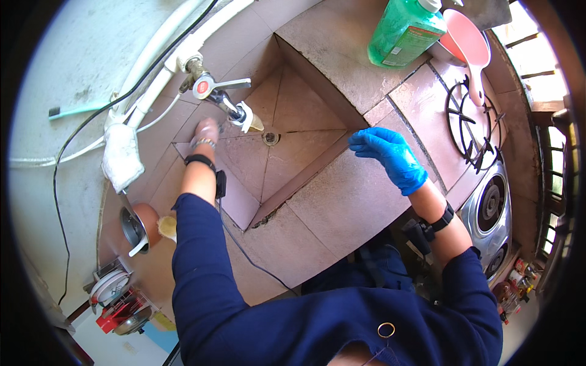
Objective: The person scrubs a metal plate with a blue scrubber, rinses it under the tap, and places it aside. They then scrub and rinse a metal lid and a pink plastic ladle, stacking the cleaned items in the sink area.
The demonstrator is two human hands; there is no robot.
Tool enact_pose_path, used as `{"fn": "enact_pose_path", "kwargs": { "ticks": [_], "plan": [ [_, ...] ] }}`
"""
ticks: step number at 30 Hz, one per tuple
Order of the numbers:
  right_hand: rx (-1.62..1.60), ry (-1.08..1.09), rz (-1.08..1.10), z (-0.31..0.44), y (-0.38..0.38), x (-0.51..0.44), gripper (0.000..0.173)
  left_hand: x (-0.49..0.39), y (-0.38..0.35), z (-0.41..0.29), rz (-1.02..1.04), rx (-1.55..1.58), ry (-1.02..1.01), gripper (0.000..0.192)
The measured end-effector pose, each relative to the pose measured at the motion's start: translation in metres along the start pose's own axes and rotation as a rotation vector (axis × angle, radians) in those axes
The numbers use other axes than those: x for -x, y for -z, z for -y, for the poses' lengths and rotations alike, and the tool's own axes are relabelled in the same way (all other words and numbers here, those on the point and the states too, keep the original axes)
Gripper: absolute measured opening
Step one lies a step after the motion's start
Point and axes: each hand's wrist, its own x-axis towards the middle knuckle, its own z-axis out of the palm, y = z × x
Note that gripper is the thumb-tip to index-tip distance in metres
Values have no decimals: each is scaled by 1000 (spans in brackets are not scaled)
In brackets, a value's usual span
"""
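My left hand (207, 132) is blurred by motion at the left side of a tiled sink (302, 100), just left of the tap's spout. What its fingers touch or hold cannot be made out. A metal tap (219, 98) with a lever handle and white wrapping around its spout reaches over the basin. Below it sits a round drain (271, 138). My right hand (389, 155), in a blue disposable glove, hovers by the sink's right corner. Its fingers are extended and slightly curved, with no object visible in them.
Back right stand a green liquid bottle (405, 36) and a pink dipper (469, 48). A black pan support (476, 121) and a metal stove (490, 210) lie right. At left are a brush (167, 227), a brown pot (149, 224) and a dish rack (114, 288). Cables hang from both wrists.
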Motion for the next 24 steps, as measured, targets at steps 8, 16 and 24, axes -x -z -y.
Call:
{"fn": "enact_pose_path", "kwargs": {
  "ticks": [8, 16, 24],
  "plan": [
    [-71, -44, 18, -1, -2, -3, 30, -9, -21, 31, 313, -346, -89, 27],
    [-93, -40, -30, 15, 5, -3, 29, 72, -95, -8, 660, -589, -640, 29],
    [-102, -22, -27, 26, 14, -3, 28, 43, -6, 18, 572, -733, -577, 32]
  ]
}}
